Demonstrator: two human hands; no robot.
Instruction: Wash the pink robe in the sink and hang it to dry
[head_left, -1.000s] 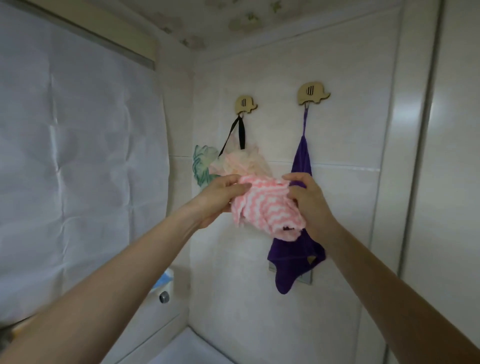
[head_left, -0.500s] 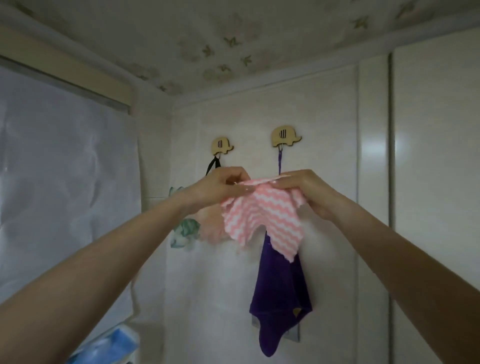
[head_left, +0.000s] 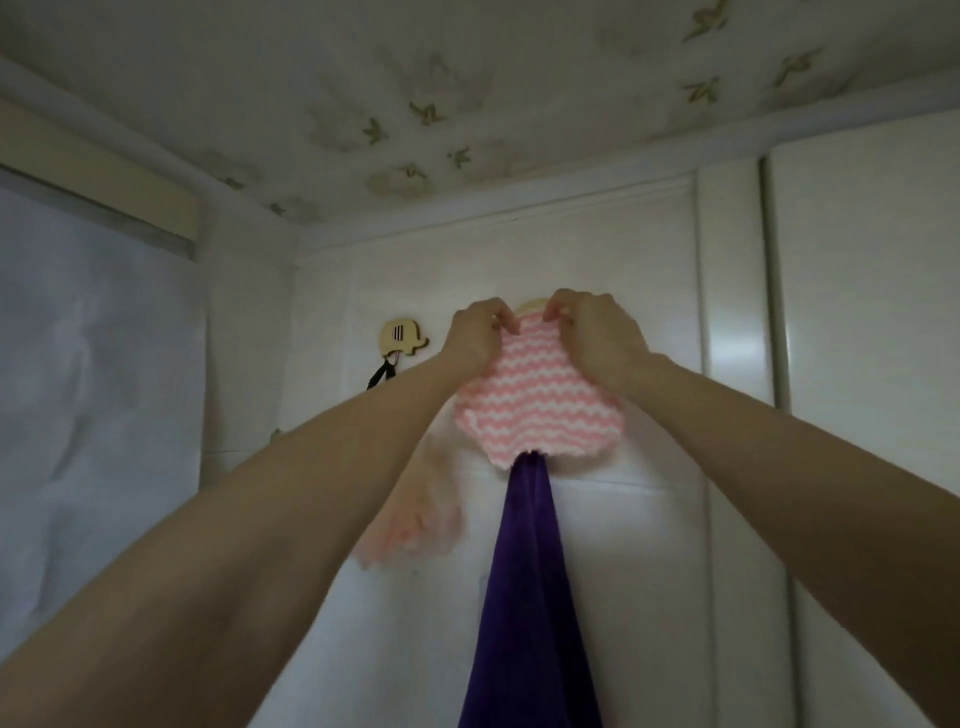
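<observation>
Robe (head_left: 535, 410) — fluffy, pink-white zigzags — pinched by left hand (head_left: 475, 338), right hand (head_left: 597, 340).

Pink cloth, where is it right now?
Head view, centre: the pink cloth is held against the wall by its top edge, left hand and right hand pinching it at the wooden hook, above the purple towel.

Left hand (head_left: 475, 338) and right hand (head_left: 602, 340) — bare, like both forearms (head_left: 311, 499).
</observation>
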